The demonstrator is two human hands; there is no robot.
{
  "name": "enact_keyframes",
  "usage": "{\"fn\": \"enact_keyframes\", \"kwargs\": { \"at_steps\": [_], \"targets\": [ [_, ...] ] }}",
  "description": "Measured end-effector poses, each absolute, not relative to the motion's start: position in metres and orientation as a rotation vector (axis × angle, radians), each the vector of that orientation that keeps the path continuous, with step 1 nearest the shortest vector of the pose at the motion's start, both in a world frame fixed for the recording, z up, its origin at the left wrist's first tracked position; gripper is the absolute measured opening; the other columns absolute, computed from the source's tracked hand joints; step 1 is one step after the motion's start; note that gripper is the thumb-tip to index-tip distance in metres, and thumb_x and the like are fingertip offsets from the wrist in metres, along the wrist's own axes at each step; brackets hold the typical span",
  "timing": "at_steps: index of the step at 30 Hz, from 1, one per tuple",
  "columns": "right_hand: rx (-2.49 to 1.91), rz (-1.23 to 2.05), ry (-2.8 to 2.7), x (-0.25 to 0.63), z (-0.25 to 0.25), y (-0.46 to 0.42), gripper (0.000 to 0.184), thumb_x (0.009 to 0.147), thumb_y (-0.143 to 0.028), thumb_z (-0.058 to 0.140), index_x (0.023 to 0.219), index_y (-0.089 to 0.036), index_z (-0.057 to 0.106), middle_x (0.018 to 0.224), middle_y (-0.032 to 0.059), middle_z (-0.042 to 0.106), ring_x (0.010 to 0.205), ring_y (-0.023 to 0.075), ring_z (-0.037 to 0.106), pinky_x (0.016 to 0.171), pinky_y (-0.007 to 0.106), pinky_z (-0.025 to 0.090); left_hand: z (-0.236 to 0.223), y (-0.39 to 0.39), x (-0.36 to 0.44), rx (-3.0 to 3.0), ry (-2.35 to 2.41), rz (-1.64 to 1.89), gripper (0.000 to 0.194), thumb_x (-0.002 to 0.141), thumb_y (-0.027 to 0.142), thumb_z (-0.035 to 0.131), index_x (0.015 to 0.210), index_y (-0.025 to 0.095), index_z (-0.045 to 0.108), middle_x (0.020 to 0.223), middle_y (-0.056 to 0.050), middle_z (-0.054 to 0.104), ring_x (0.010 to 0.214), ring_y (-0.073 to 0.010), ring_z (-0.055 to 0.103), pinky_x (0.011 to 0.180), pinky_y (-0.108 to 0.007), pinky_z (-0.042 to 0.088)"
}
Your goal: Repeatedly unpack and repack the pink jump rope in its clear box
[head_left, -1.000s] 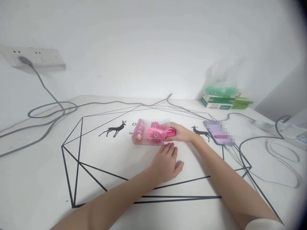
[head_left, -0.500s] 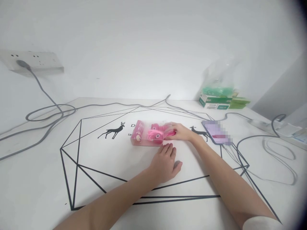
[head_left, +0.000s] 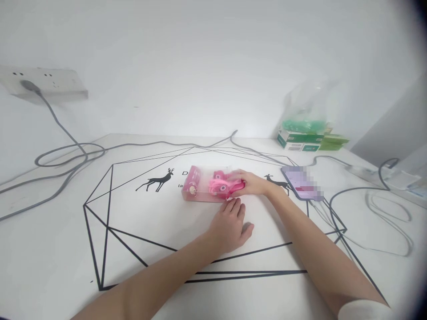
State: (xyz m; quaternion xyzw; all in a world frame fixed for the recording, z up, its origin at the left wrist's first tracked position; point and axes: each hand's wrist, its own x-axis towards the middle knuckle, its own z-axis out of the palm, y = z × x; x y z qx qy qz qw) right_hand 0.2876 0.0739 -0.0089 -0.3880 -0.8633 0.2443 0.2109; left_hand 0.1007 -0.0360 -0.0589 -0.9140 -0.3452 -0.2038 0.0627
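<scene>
A clear plastic box (head_left: 204, 181) with a pink printed end lies on the white tabletop. Inside its right part is a bright pink item (head_left: 220, 188) with round, eye-like spots and looped strands; its exact kind is unclear. At the box's right end, my right hand (head_left: 245, 182) is closed around the pink item, its fingertips partly hidden by it. My left hand (head_left: 230, 226) rests palm down, fingers stretched out, its fingertips at the box's near right corner. Whether they touch the box I cannot tell.
To the right lies a phone (head_left: 302, 183) with a cable. Green-and-white boxes (head_left: 298, 140) under a plastic bag (head_left: 308, 106) stand at the back right. Grey cords (head_left: 150, 144) run along the back and left, one from a wall socket (head_left: 55, 83).
The pink item has slid slightly to the right inside the clear box, with my right hand on it. My left hand stays in nearly the same place.
</scene>
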Motion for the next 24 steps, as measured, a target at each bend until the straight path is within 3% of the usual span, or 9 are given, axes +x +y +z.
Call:
{"fn": "enact_keyframes", "kwargs": {
  "at_steps": [4,9,11,16,21,24],
  "targets": [
    [-1.093,0.602,-2.433,0.286,-0.01,0.074,0.048,0.069,-0.032,0.08,0.116,-0.03,0.07,0.124,0.0048,0.061,0.111,0.0246,0.062,0.097,0.036,0.048,-0.058,-0.036,0.101,-2.765,-1.039,-0.612,0.058,0.096,0.045,0.042,0.129,0.0,0.06,0.134,-0.025,0.06,0.128,-0.036,0.054,0.11,-0.047,0.04],
    [-1.158,0.462,-2.487,0.285,-0.002,0.069,0.019,0.07,-0.027,0.073,0.089,-0.024,0.068,0.103,0.0026,0.063,0.088,0.0195,0.063,0.08,0.03,0.048,-0.058,-0.035,0.1,-2.763,-1.024,-0.62,0.058,0.096,0.045,0.042,0.128,0.0,0.06,0.133,-0.025,0.06,0.126,-0.0359,0.055,0.109,-0.046,0.041],
    [-1.202,0.43,-2.493,0.287,0.0,0.067,0.016,0.07,-0.03,0.072,0.082,-0.022,0.063,0.097,0.0019,0.06,0.081,0.0172,0.061,0.075,0.028,0.047,-0.058,-0.035,0.099,-2.761,-1.024,-0.622,0.057,0.097,0.044,0.042,0.128,0.0,0.06,0.132,-0.024,0.061,0.126,-0.0356,0.055,0.109,-0.046,0.041],
    [-1.33,0.388,-2.484,0.29,0.0,0.064,0.03,0.067,-0.029,0.07,0.092,-0.022,0.056,0.091,0.0015,0.058,0.076,0.0171,0.057,0.067,0.027,0.042,-0.059,-0.035,0.099,-2.758,-1.021,-0.627,0.057,0.097,0.044,0.041,0.127,0.0,0.061,0.132,-0.024,0.061,0.126,-0.0356,0.055,0.109,-0.046,0.04],
    [-1.491,0.385,-2.502,0.286,0.003,0.062,0.07,0.068,-0.032,0.069,0.133,-0.024,0.044,0.107,0.0059,0.063,0.092,0.0233,0.061,0.069,0.028,0.041,-0.059,-0.035,0.1,-2.757,-1.022,-0.633,0.058,0.097,0.045,0.041,0.127,0.0,0.061,0.132,-0.025,0.061,0.126,-0.0358,0.055,0.109,-0.046,0.04],
    [-1.609,0.229,-2.585,0.281,0.005,0.062,0.068,0.07,-0.039,0.067,0.133,-0.026,0.047,0.111,0.0082,0.063,0.094,0.0268,0.063,0.067,0.03,0.04,-0.058,-0.036,0.1,-2.762,-1.03,-0.625,0.057,0.096,0.044,0.042,0.127,0.0,0.06,0.133,-0.025,0.06,0.126,-0.0358,0.055,0.109,-0.047,0.041]
  ]
}}
